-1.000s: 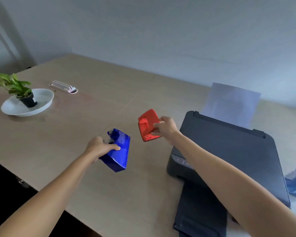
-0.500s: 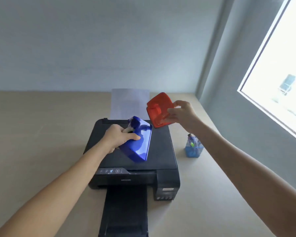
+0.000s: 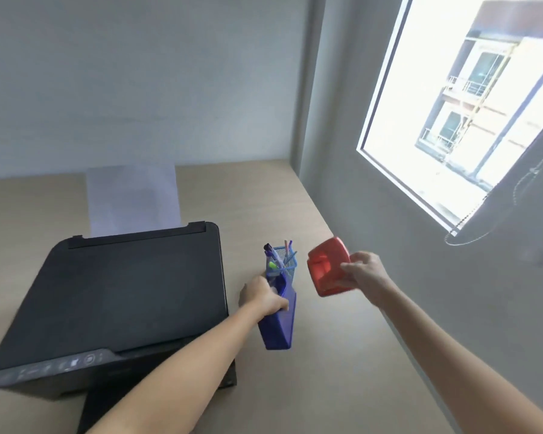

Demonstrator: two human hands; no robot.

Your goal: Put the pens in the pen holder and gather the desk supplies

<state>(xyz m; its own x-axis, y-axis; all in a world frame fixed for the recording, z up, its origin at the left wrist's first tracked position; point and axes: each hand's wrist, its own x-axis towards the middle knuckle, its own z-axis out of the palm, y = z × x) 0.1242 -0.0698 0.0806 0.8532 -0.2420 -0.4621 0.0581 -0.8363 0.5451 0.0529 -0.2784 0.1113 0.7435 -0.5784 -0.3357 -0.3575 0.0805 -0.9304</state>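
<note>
Arms reach out over the desk as we carry 2 desk supplies toward the corner. Our left hand is closed around a blue hole punch, its long axis running away from us, its far end just before the blue mesh pen holder. Our right hand grips a red hole punch, held in the air to the holder's right. The left is nearer. Pens stand in the holder, beside the black printer.
</note>
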